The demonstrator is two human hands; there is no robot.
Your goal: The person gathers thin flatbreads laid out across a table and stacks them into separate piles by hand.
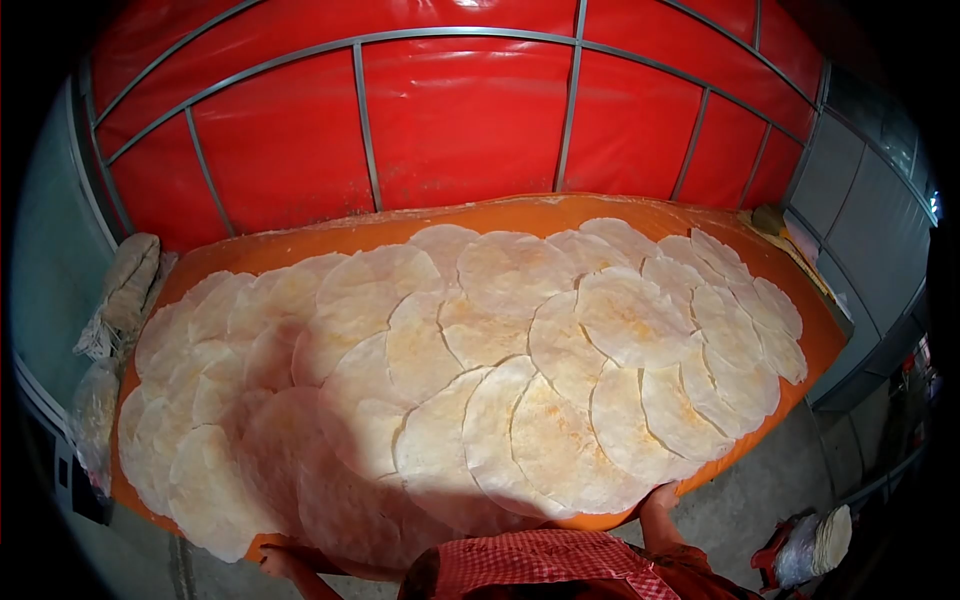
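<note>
Many thin, round, pale flatbreads (560, 350) overlap across a table with an orange cover (560, 212). Some have yellowish patches in the middle. At the near left edge of the table is my left hand (278, 562), close to the lowest flatbreads, with nothing visible in it. My right hand (657, 500) rests at the near right edge, beside the rim of a flatbread, its fingers apart and holding nothing I can see. Both hands are small in view and partly in shadow.
A red sheet wall (470, 120) with grey metal bars stands behind the table. A rolled cloth (130, 280) and a clear plastic bag (95, 415) lie at the left. At lower right, a stack of pale rounds (832, 540) sits by a red stool (768, 558). Folded cloth (770, 225) lies at the far right corner.
</note>
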